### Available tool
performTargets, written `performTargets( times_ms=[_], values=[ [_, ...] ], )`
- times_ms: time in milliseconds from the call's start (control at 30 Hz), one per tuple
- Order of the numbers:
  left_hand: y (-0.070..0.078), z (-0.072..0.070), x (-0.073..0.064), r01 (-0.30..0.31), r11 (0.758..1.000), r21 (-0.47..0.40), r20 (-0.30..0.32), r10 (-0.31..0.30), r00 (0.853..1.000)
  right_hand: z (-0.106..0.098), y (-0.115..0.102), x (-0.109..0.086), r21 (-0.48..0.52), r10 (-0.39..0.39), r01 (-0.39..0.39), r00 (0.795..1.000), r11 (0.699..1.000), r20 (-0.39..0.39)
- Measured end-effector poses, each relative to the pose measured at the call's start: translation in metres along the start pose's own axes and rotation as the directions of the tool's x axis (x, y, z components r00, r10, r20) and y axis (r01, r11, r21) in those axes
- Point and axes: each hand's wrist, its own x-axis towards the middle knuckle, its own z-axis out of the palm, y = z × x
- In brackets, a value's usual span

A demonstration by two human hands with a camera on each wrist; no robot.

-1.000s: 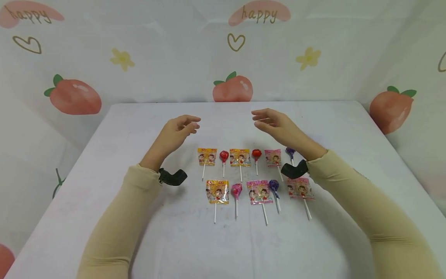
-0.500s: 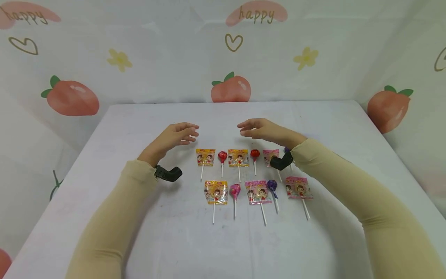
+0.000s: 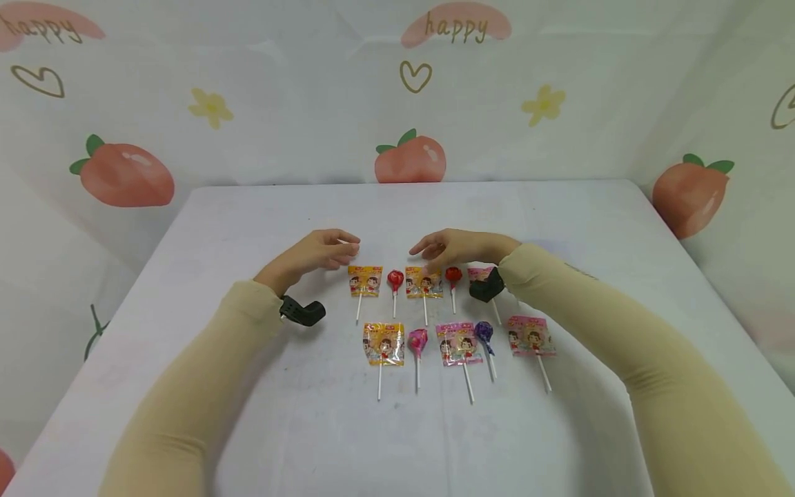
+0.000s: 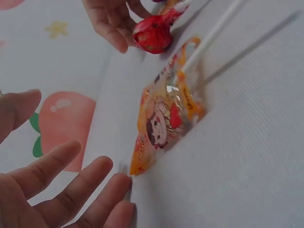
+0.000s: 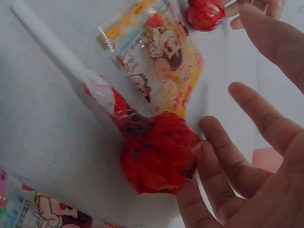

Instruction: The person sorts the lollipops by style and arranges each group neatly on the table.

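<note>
My left hand [image 3: 324, 251] is just behind an orange-wrapped lollipop [image 3: 365, 281], fingers loosely bent and holding nothing. In the left wrist view, its fingertips [image 4: 99, 166] lie beside that wrapper's edge. Over the back row is my right hand [image 3: 456, 247], its thumb above a second orange-wrapped lollipop [image 3: 425, 284]. The right wrist view has a red ball lollipop [image 5: 161, 154] close against the right fingers, which are spread; contact is unclear. Another red ball lollipop [image 3: 395, 279] lies between the two orange wrappers. A pink-wrapped lollipop [image 3: 479, 273] is partly hidden by the black right wrist camera [image 3: 487, 285].
In the front row lie an orange-wrapped lollipop [image 3: 384, 344], a pink ball lollipop [image 3: 417, 341], a pink-wrapped one [image 3: 459, 343], a purple ball lollipop [image 3: 484, 333] and another pink-wrapped one [image 3: 532, 336]. A white cloth [image 3: 261, 428] covers the table; a printed curtain hangs behind.
My right hand has moved left and down, from above the table's back to the back row of lollipops. My left hand has come down slightly towards the orange wrapper. The lollipops lie as before.
</note>
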Motion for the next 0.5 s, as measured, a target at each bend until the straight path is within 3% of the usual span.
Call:
performTargets(
  times_ms=[333,500],
  values=[
    [-0.003,0.003,0.006,0.022,0.995,0.093,0.043,-0.026,0.999,0.006,0.000,0.008,-0.060,0.029,-0.028,0.999,0.998,0.017],
    [-0.001,0.008,0.008,0.030,0.981,0.190,0.071,-0.044,0.997,0.009,-0.001,0.011,-0.104,0.051,-0.051,0.999,0.993,0.002]
  ],
)
